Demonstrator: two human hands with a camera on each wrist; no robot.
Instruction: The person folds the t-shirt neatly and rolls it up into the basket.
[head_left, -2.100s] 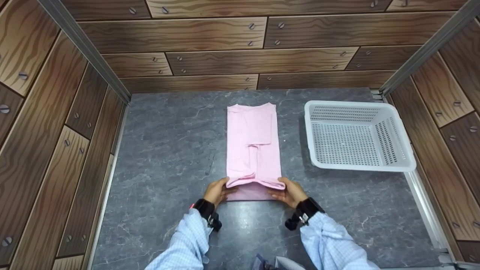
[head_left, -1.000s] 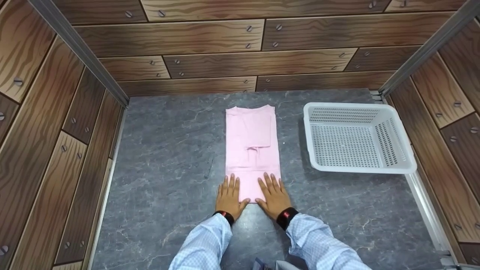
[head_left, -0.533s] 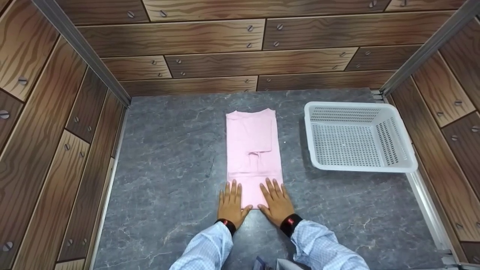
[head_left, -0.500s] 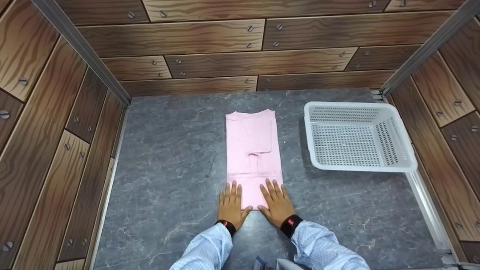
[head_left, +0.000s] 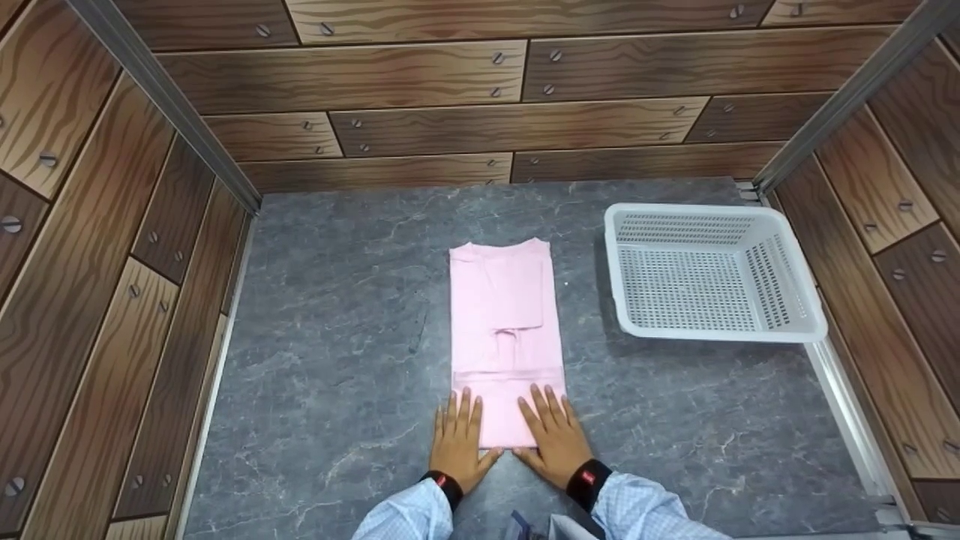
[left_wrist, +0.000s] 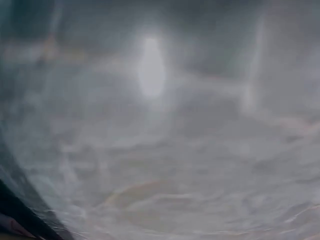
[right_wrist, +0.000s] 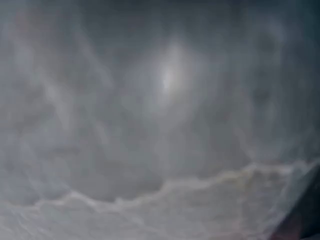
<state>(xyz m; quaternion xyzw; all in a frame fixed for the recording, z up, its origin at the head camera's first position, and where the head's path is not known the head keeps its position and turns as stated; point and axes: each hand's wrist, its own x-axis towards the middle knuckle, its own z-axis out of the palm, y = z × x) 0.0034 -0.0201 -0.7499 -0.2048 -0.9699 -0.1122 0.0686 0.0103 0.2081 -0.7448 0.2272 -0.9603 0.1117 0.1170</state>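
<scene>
A pink shirt (head_left: 506, 300), folded into a long narrow strip, lies on the grey marbled table in the head view. Its near end is turned up over itself, leaving a hem line across the lower part, and a folded sleeve shows on top. My left hand (head_left: 457, 446) rests flat on the near left corner of the cloth, fingers straight and pointing away. On the near right corner my right hand (head_left: 559, 442) lies the same way, palm down. The thumbs point toward each other at the near edge. Both wrist views show only the blurred tabletop.
A white perforated plastic basket (head_left: 686, 289) with nothing in it stands on the right of the table (head_left: 337, 337). Wood-patterned walls (head_left: 420, 71) enclose the back and both sides. A partly cut-off grey and dark object (head_left: 566, 527) sits at the near edge.
Earlier both hands gripped the shirt's near end and folded it upward. They then flattened onto it, and the shirt has since slid toward me under the hands.
</scene>
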